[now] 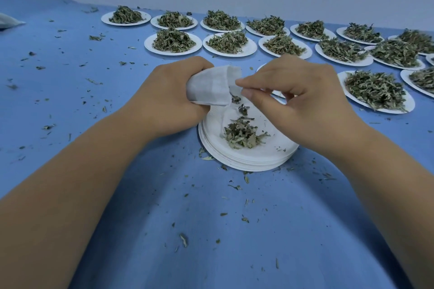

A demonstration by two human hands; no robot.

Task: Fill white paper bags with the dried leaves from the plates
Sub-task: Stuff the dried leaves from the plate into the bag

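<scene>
The white paper bag (209, 88) is gripped in the curled fingers of the left hand (169, 98), and its mouth rim is pinched by the right hand (305, 101). Just below, dried leaves (242, 137) are heaped on the stacked plates (246, 162).

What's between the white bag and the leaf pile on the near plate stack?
Head view: a few small leaf clumps on the plate stack's bare top, between white bag and leaf pile.
</scene>
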